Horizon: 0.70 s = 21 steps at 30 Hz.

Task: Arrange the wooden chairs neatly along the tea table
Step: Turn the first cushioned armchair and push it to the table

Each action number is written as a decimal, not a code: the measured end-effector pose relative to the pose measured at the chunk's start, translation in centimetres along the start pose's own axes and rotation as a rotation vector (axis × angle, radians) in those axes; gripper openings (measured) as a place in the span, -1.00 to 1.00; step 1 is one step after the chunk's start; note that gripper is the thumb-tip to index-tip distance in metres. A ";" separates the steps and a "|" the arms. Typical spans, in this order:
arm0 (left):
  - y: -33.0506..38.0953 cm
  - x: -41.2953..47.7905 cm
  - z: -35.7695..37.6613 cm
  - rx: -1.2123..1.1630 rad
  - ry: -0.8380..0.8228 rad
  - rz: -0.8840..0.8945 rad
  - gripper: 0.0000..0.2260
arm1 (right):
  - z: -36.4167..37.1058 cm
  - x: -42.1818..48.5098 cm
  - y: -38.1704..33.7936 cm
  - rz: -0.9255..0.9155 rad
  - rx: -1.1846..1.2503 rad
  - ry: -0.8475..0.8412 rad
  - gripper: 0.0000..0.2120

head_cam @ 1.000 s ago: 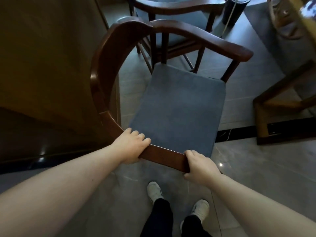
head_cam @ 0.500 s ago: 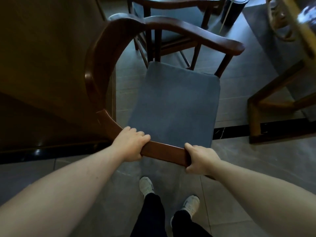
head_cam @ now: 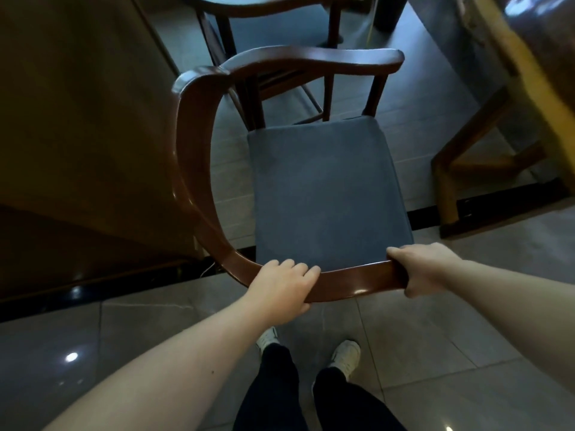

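Observation:
A dark wooden chair [head_cam: 193, 169] with a curved horseshoe rail and a blue-grey seat cushion [head_cam: 323, 194] stands right in front of me. My left hand [head_cam: 280, 290] grips the near arm of the rail from above. My right hand [head_cam: 423, 269] clasps the end of that same arm. The rail curves away on the left, and its far arm ends at the upper right. A second matching chair [head_cam: 264, 7] stands just behind it at the top. The wooden tea table [head_cam: 529, 66] runs along the right edge, with its leg frame [head_cam: 448, 194] on the floor.
A large brown wooden panel [head_cam: 77, 119] rises close on the left, beside the chair's back. A dark cylinder [head_cam: 389, 14] stands on the floor at the top. A black strip [head_cam: 426, 213] crosses the grey tiles. My feet [head_cam: 345, 356] are just behind the chair.
The chair has turned clockwise in my hands, so the near arm now lies level across the view and the seat faces straight away. Both hands kept their grip.

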State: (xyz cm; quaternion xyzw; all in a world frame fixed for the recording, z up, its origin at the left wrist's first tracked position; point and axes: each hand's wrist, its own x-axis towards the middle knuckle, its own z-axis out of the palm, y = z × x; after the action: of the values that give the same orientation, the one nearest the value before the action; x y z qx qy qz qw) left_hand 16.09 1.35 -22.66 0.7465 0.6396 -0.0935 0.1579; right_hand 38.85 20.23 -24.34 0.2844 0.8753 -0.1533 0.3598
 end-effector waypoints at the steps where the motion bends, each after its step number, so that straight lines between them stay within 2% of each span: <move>1: 0.2 0.0 -0.2 0.006 0.011 0.014 -0.43 | -0.1 -0.1 0.6 0.000 -0.007 -0.002 -0.51; 5: 0.0 0.1 -1.6 0.037 0.029 0.091 -0.45 | -0.8 -0.2 2.4 0.000 -0.035 -0.008 -0.53; 10: -1.3 -0.8 -6.1 -0.024 0.103 0.252 -0.65 | -1.2 -0.3 3.0 -0.031 -0.078 -0.019 -0.51; 15: -4.8 -2.3 -10.8 0.085 0.155 0.267 -0.67 | -0.5 -0.5 3.0 -0.021 -0.023 0.004 -0.51; 21: -10.8 -2.8 -14.5 0.163 0.153 0.287 -0.65 | -1.8 -0.9 -0.6 0.037 0.112 -0.026 -0.24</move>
State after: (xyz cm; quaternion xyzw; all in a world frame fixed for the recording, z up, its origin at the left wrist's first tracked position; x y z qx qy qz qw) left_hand 4.11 5.34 -9.46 0.8453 0.5271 -0.0643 0.0594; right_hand 38.02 20.25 -22.46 0.3183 0.8551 -0.1990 0.3576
